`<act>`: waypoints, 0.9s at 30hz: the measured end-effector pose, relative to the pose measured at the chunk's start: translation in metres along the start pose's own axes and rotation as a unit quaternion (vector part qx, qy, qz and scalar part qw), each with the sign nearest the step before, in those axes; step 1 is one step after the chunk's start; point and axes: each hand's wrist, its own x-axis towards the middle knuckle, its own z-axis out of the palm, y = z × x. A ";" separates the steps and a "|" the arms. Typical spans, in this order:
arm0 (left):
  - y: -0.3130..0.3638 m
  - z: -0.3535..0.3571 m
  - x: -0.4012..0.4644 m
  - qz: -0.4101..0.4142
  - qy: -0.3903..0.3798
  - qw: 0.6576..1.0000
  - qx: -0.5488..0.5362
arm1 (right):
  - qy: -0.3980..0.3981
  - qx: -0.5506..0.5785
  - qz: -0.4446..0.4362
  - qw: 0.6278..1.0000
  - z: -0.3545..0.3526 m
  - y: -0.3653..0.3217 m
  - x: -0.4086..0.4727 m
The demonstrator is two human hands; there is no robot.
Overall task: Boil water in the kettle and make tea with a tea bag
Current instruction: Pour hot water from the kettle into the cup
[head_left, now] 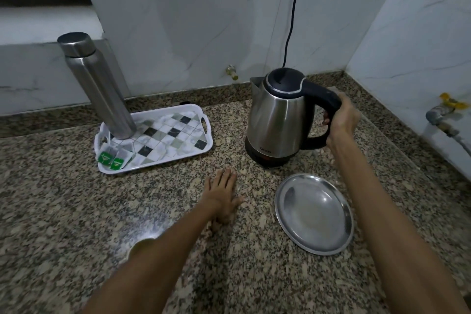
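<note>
A steel electric kettle with a black lid and black handle stands on its base on the granite counter, lid closed. My right hand is wrapped around the kettle's handle. Flat on the counter in front of the kettle lies my left hand, fingers spread, holding nothing. Two tea bags with green tags lie at the near-left corner of a white patterned tray. A tall steel bottle stands capped on the tray. Under my left forearm a cup rim peeks out, mostly hidden.
A round steel plate lies on the counter near the kettle, right of my left hand. The kettle's dark cord runs up the marble wall. A tap sticks out of the right wall, a small valve from the back wall.
</note>
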 end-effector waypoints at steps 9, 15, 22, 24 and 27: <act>-0.096 -0.050 -0.077 -0.028 0.178 0.982 -0.049 | -0.097 -0.100 -0.081 0.987 0.017 -0.034 -0.089; -0.152 0.013 -0.156 -0.141 0.208 0.963 -0.094 | -0.188 -0.251 -0.172 0.934 0.032 -0.028 -0.161; -0.147 0.083 -0.212 -0.199 0.254 0.938 -0.127 | -0.280 -0.380 -0.374 0.798 0.044 -0.021 -0.237; -0.141 0.096 -0.218 -0.203 0.268 0.935 -0.109 | -0.288 -0.405 -0.413 0.763 0.048 -0.020 -0.254; -0.138 0.109 -0.220 -0.212 0.277 0.934 -0.071 | -0.289 -0.439 -0.462 0.714 0.052 -0.020 -0.274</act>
